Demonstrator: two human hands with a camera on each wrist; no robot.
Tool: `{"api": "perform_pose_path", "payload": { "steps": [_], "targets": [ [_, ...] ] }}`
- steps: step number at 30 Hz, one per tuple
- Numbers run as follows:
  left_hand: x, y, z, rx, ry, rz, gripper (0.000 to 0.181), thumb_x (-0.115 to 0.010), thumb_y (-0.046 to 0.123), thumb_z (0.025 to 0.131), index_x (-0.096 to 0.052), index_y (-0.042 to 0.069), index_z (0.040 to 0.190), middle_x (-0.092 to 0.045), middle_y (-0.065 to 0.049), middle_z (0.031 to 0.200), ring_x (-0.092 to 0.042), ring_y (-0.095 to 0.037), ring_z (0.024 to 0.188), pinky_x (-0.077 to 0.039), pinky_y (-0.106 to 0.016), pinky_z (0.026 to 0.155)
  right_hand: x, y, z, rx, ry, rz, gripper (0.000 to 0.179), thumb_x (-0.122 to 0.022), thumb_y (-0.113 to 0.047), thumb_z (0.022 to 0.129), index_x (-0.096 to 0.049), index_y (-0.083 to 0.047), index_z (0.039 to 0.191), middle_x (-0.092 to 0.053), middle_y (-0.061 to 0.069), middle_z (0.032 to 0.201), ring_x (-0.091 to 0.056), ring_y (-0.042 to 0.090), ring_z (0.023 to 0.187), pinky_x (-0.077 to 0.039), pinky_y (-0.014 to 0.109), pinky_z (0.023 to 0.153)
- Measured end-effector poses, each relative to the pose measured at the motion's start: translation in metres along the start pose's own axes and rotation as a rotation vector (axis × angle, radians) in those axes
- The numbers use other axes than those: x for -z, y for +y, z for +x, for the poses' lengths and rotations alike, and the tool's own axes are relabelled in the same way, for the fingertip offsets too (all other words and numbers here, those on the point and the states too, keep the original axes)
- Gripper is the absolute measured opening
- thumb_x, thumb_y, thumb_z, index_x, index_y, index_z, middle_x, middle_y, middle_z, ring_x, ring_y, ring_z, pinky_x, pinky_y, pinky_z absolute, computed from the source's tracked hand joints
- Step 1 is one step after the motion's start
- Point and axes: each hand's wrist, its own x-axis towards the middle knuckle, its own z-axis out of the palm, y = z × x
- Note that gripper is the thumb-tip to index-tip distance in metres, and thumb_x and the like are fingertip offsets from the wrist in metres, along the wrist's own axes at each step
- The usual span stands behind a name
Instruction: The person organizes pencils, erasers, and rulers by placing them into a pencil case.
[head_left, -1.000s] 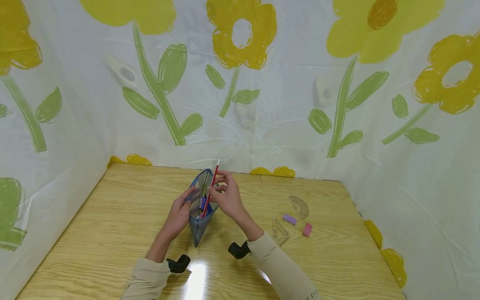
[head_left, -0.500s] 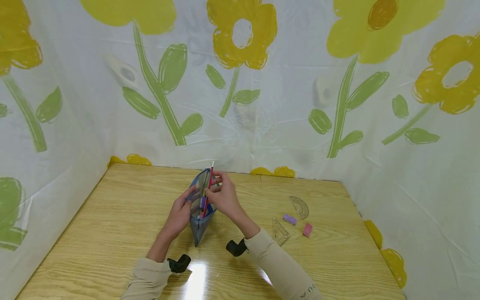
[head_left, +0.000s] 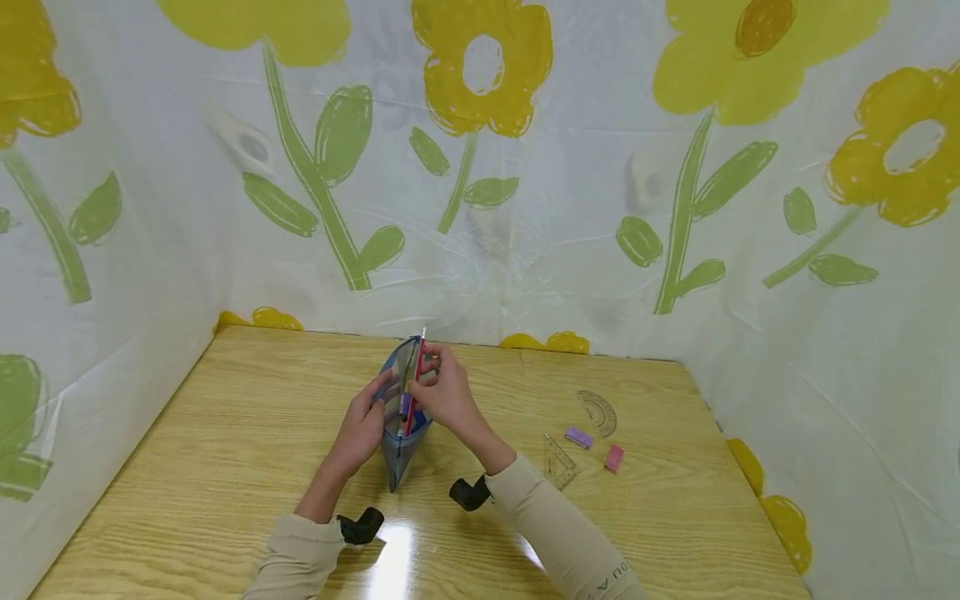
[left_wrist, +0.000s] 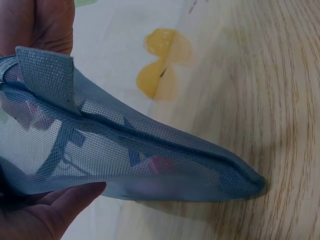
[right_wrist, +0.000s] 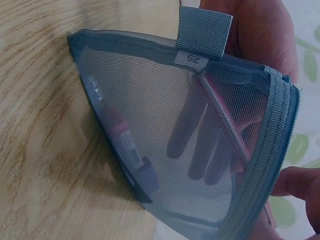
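Note:
My left hand (head_left: 362, 427) grips the left side of a blue-grey mesh pencil case (head_left: 400, 460) whose zipped top gapes upward. Its straight fingers show through the mesh in the right wrist view. At the mouth of the case, my right hand (head_left: 452, 398) pinches a red pencil (head_left: 420, 360) between thumb and fingers. The pencil's lower part is inside the case and its white-tipped end sticks out above. Also in the case is a purple item (head_left: 406, 406). Through the mesh, a small pink-and-white tube-like thing (right_wrist: 126, 142) shows near the bottom.
Right of the hands on the wooden table (head_left: 225, 433) lie a clear protractor (head_left: 597, 412), a clear set square (head_left: 559, 463), a purple block (head_left: 578, 437) and a pink block (head_left: 614, 458). White flowered sheeting (head_left: 525, 275) encloses the table's back and sides.
My right hand has moved slightly left and the pencil stands more upright and a little lower in the case. The left hand and the pencil case have hardly moved.

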Motion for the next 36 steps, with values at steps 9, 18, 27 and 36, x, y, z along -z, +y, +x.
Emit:
{"api": "perform_pose_path", "payload": {
  "steps": [9,18,27,36],
  "targets": [
    [-0.001,0.001,0.0,0.01,0.008,0.022,0.054,-0.017,-0.001,0.105,-0.016,-0.008,0.159,-0.025,-0.031,0.162,-0.027,-0.046,0.149,-0.033,-0.06,0.117,-0.001,0.002,-0.001,-0.038,-0.039,0.006,0.056,-0.069,0.004,0.09,-0.045,0.003,0.14,-0.06,0.022,0.115,-0.07,0.028,0.088,-0.065,0.044,0.068],
    [0.0,0.001,-0.001,0.008,0.012,0.025,0.054,-0.018,-0.001,0.105,-0.017,-0.008,0.159,-0.026,-0.031,0.161,-0.028,-0.046,0.149,-0.034,-0.058,0.116,0.006,0.006,-0.01,0.072,-0.033,-0.01,0.051,-0.069,-0.002,0.092,-0.051,-0.004,0.139,-0.061,0.023,0.118,-0.07,0.027,0.091,-0.064,0.032,0.07],
    [-0.001,0.001,-0.001,0.001,0.01,0.013,0.054,-0.017,-0.001,0.105,-0.016,-0.009,0.159,-0.025,-0.032,0.161,-0.027,-0.046,0.149,-0.035,-0.058,0.116,0.014,0.018,-0.019,0.249,0.013,0.076,0.041,-0.067,-0.004,0.096,-0.058,-0.004,0.136,-0.064,0.018,0.116,-0.067,0.024,0.097,-0.061,0.03,0.083],
    [-0.001,0.0,-0.001,0.004,0.011,0.01,0.054,-0.017,0.0,0.105,-0.016,-0.009,0.159,-0.025,-0.032,0.161,-0.027,-0.047,0.149,-0.034,-0.059,0.115,0.025,0.03,-0.032,0.257,0.056,0.184,0.036,-0.064,0.003,0.095,-0.06,0.003,0.131,-0.06,0.031,0.117,-0.064,0.023,0.098,-0.058,0.023,0.082]
  ]
}}
